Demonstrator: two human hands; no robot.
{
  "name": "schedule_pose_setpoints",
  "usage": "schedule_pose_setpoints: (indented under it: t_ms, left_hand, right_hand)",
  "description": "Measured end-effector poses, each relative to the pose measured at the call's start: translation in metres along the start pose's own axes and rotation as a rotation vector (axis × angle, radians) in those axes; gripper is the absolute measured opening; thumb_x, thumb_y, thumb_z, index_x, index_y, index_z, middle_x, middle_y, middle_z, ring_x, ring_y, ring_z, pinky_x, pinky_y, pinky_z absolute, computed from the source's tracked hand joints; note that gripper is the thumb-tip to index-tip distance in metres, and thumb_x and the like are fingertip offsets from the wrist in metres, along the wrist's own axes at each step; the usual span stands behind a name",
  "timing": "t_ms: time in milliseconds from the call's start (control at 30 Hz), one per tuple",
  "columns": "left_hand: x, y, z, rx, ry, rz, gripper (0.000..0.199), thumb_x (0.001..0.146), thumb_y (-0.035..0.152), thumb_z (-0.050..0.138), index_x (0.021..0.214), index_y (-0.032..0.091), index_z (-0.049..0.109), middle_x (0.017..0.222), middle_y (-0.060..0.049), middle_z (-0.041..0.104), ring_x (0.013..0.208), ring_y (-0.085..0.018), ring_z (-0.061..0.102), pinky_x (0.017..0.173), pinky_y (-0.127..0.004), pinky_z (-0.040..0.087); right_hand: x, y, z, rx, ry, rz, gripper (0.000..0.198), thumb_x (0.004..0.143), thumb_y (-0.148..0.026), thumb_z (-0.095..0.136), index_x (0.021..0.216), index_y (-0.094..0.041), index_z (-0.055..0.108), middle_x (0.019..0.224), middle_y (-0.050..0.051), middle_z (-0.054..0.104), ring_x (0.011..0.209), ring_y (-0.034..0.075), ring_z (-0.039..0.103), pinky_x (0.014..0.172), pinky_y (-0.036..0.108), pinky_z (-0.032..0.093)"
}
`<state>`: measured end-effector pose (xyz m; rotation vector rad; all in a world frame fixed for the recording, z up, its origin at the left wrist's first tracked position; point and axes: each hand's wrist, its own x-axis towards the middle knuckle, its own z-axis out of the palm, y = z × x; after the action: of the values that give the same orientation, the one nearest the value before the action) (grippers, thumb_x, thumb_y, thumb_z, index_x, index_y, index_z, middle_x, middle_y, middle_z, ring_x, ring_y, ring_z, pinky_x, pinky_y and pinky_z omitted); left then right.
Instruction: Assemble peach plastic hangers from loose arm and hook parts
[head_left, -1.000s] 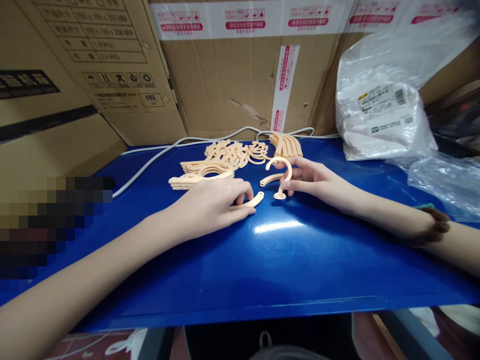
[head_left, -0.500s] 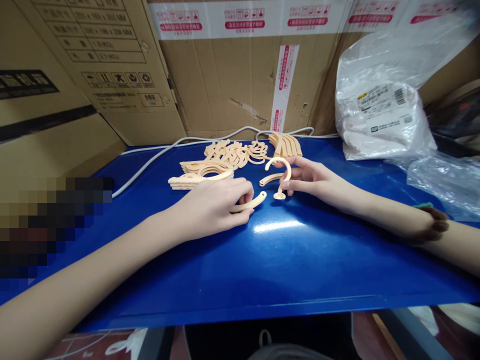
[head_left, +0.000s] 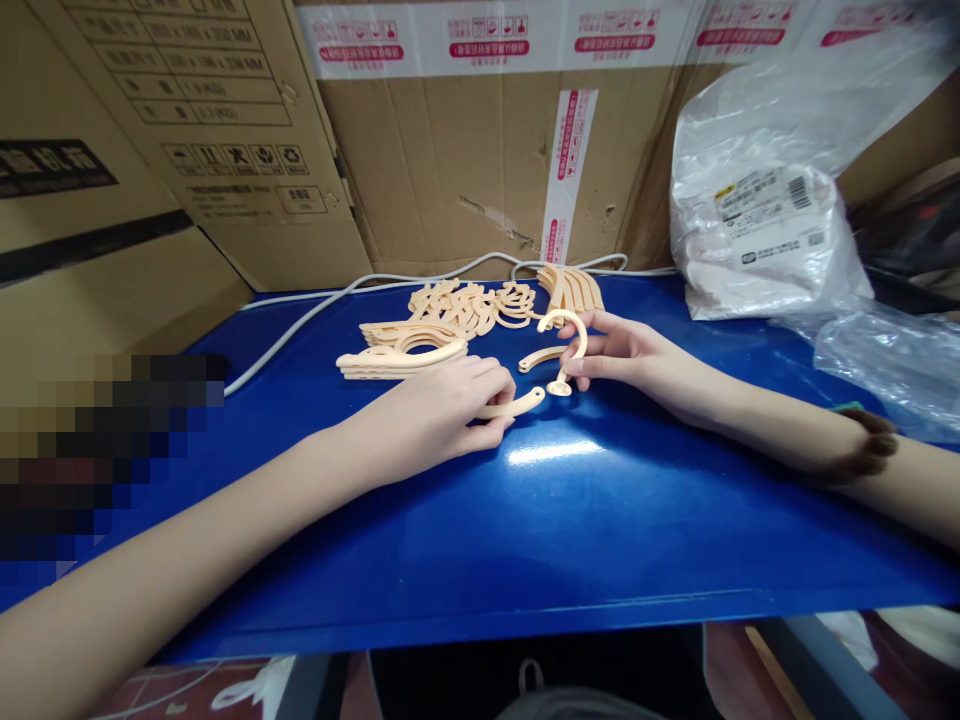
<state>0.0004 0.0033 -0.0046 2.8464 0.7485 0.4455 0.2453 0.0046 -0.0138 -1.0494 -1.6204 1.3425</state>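
My left hand (head_left: 465, 400) is closed round a curved cream plastic hanger arm (head_left: 523, 404), whose end with a small hole sticks out to the right. Between the fingers of my right hand (head_left: 619, 350) is a cream plastic hanger hook (head_left: 577, 345), upright, its round foot (head_left: 559, 388) pointing down. A small gap separates that foot from the tip of the arm. Behind the hook, another curved arm (head_left: 541, 357) lies on the blue table, partly covered by my right fingers. The far end of the piece in my left hand is hidden by my fingers.
Stacked cream hanger pieces (head_left: 401, 355) lie beyond my left hand. Further back are a heap of hooks (head_left: 469, 305) and a row of curved arms (head_left: 574, 290). A white cable (head_left: 300, 325) runs behind them, before cardboard boxes (head_left: 450, 170). A plastic bag (head_left: 765, 220) stands back right.
My left hand has moved slightly right with the hanger arm, bringing its tip closer to the hook's foot. The hook has shifted slightly right and up in my right hand.
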Motion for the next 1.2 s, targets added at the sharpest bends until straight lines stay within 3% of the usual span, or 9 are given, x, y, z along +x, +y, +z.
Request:
schedule_pose_setpoints:
  t_ms: [333, 667, 1033, 1200]
  left_hand:
    - [-0.0005, 0.0006, 0.0003, 0.015, 0.058, 0.015, 0.006, 0.091, 0.019, 0.053, 0.091, 0.016, 0.058, 0.081, 0.001, 0.06, 0.073, -0.012, 0.055, 0.068, -0.024, 0.038]
    - [-0.0018, 0.0038, 0.0, 0.099, 0.126, 0.006, 0.005, 0.091, 0.017, 0.048, 0.095, 0.019, 0.05, 0.076, 0.003, 0.055, 0.063, -0.01, 0.05, 0.06, -0.021, 0.036]
    - [-0.0027, 0.0072, 0.0028, 0.1, 0.04, -0.072, 0.017, 0.092, 0.028, 0.041, 0.106, 0.019, 0.047, 0.056, 0.008, 0.045, 0.048, -0.011, 0.045, 0.051, -0.023, 0.027]
    - [-0.0019, 0.0073, 0.0031, 0.172, -0.034, -0.058, 0.02, 0.093, 0.031, 0.038, 0.079, 0.02, 0.046, 0.054, 0.005, 0.046, 0.047, -0.011, 0.044, 0.05, -0.025, 0.023]
  right_hand:
    - [0.0002, 0.0005, -0.0022, 0.022, -0.029, -0.018, 0.038, 0.078, -0.027, 0.071, 0.108, -0.019, 0.05, 0.08, -0.002, 0.066, 0.066, 0.012, 0.056, 0.076, 0.033, 0.043]
    - [-0.0002, 0.0016, -0.0039, 0.039, -0.035, -0.02, 0.037, 0.079, -0.028, 0.071, 0.109, -0.02, 0.05, 0.081, -0.001, 0.065, 0.069, 0.013, 0.055, 0.074, 0.032, 0.041]
    - [-0.0012, 0.0004, -0.0035, 0.07, -0.002, -0.027, 0.034, 0.075, -0.03, 0.076, 0.095, -0.02, 0.05, 0.079, -0.002, 0.065, 0.066, 0.011, 0.053, 0.072, 0.03, 0.041]
    - [-0.0005, -0.0002, -0.0022, 0.039, 0.007, -0.039, 0.028, 0.074, -0.03, 0.076, 0.083, -0.02, 0.051, 0.078, -0.002, 0.064, 0.066, 0.011, 0.054, 0.071, 0.03, 0.04]
